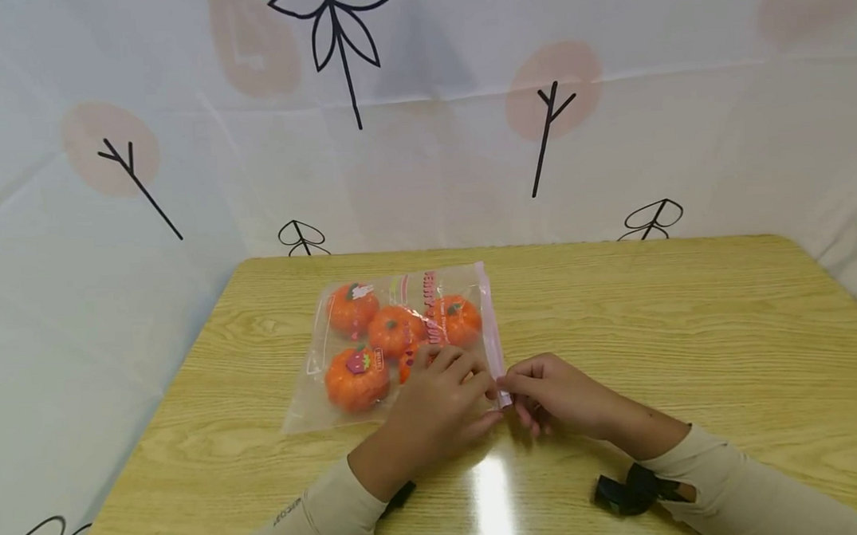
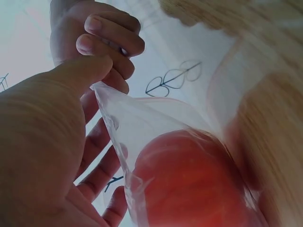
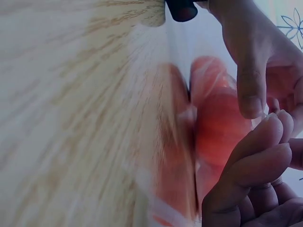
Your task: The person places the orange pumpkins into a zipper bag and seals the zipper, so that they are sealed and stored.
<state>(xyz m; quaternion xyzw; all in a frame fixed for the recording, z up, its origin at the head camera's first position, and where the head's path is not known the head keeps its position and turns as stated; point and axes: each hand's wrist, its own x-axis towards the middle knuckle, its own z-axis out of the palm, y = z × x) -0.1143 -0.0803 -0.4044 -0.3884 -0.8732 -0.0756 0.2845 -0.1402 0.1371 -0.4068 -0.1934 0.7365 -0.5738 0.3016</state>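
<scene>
A clear zip bag (image 1: pixel 411 290) with pink print lies flat on the table, its pale pink zip strip (image 1: pixel 490 321) along the right side. Inside are several small orange toy pumpkins (image 1: pixel 358 380) with green stems. My left hand (image 1: pixel 441 399) reaches over the bag's near right part, pinching the edge by the strip's near corner. Right beside it, my right hand (image 1: pixel 559 393) pinches that same corner between thumb and fingers. In the left wrist view the bag's corner (image 2: pixel 111 97) rises to the fingertips, a pumpkin (image 2: pixel 189 182) showing through the film. The left hand partly hides one pumpkin.
The wood-grain table (image 1: pixel 660 313) extends on both sides of the bag. A pale curtain (image 1: pixel 438 163) with plant drawings hangs behind it and to the sides. A black strap device (image 1: pixel 632 490) sits at the right wrist, and light glares on the near tabletop.
</scene>
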